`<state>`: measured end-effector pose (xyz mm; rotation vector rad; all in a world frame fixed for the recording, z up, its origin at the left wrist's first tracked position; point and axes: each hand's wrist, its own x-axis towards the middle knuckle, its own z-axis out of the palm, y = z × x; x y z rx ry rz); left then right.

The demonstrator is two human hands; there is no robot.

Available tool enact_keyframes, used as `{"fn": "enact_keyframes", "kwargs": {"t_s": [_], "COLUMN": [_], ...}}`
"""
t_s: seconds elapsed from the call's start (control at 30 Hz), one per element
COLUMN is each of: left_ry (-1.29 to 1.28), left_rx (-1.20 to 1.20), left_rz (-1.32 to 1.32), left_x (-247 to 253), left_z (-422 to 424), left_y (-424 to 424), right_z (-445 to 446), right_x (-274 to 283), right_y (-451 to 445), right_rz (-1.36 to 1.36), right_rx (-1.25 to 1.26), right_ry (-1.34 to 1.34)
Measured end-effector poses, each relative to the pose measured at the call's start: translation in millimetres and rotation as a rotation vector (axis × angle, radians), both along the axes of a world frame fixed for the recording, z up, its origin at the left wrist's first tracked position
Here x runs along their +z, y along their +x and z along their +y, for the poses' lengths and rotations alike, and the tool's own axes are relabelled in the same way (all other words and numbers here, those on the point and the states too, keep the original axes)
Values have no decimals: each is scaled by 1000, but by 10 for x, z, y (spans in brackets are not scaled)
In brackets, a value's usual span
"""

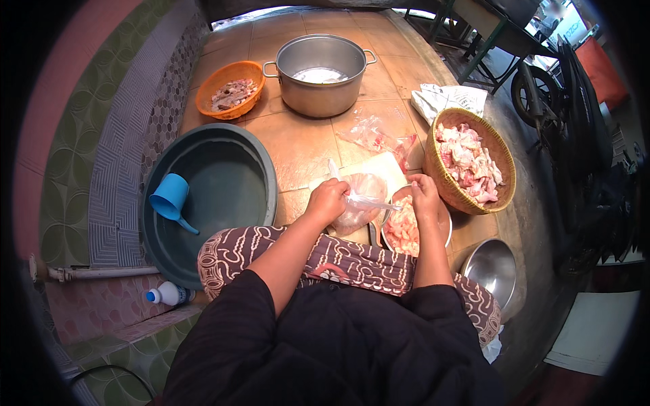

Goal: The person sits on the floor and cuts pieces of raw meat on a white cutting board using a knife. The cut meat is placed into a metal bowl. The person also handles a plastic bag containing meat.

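My left hand grips the gathered neck of a clear plastic bag that looks filled. One twisted end of the bag stretches right towards my right hand. That hand's fingers are drawn together above a metal bowl of raw, pale pink meat pieces; whether they pinch anything is unclear. Under the bag lies a pale cutting board, partly covered. A knife shows between the bag and the bowl, mostly hidden.
Right of my hands, a woven basket holds raw chicken pieces. Ahead stand a large two-handled pot and an orange basin with meat scraps. A dark tub with a blue dipper sits left. Crumpled plastic lies ahead.
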<state>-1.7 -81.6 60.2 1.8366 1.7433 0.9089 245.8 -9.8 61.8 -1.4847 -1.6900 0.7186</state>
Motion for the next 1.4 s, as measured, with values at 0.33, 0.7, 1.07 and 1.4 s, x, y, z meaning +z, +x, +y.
{"fn": "enact_keyframes", "kwargs": {"t_s": [0.33, 0.7, 1.07, 1.4], "left_ry": [200, 208, -219, -36], "left_rx": [-56, -141, 30, -67], "left_rz": [8, 182, 561, -473], "left_x": [212, 262, -42, 480], "left_z": [-15, 2, -89, 129], "left_y": [72, 17, -9, -103], "right_z": [-366, -229, -199, -589], "right_x": [120, 177, -23, 330], "right_y": [-550, -335, -195, -698], "right_rz": [-300, -147, -266, 15], "right_rx": [91, 76, -145, 291], "right_ry": [-45, 76, -282, -23]}}
